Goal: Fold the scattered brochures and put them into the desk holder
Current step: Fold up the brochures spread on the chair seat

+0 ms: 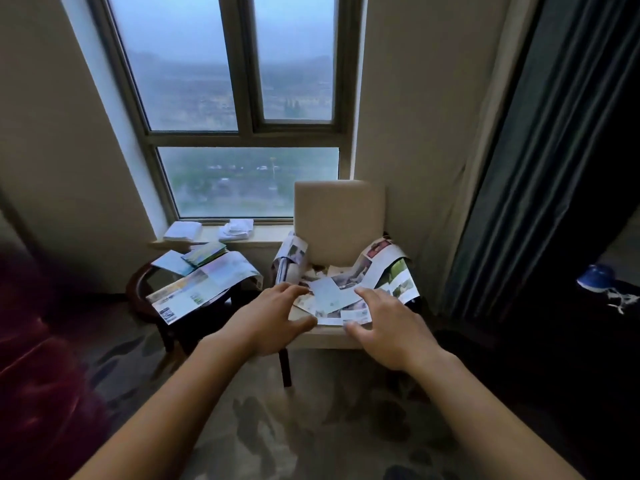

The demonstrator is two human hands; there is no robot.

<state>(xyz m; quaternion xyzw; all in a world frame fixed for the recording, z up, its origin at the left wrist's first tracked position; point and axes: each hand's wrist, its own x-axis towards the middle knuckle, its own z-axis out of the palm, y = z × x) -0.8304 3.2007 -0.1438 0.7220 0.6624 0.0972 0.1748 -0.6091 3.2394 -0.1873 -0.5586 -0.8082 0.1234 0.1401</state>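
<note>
Several unfolded brochures point(377, 275) lie scattered over the seat of a cream chair point(337, 220) below the window. A pale blue sheet point(329, 292) rests on top of them in the middle. My left hand point(273, 317) hovers with fingers spread at the seat's front left, its fingertips at the blue sheet's left edge. My right hand point(388, 323) hovers, fingers apart, over the papers at the front right. Neither hand grips anything. More brochures point(204, 285) are spread over a small dark round table point(138, 282) to the left. I see no desk holder.
White folded papers point(183, 232) and a second white stack point(237, 230) sit on the window sill. A dark red sofa point(38, 368) fills the left edge. Dark curtains point(540, 168) hang at the right, with a blue object point(595, 277) beyond. Patterned carpet lies underfoot.
</note>
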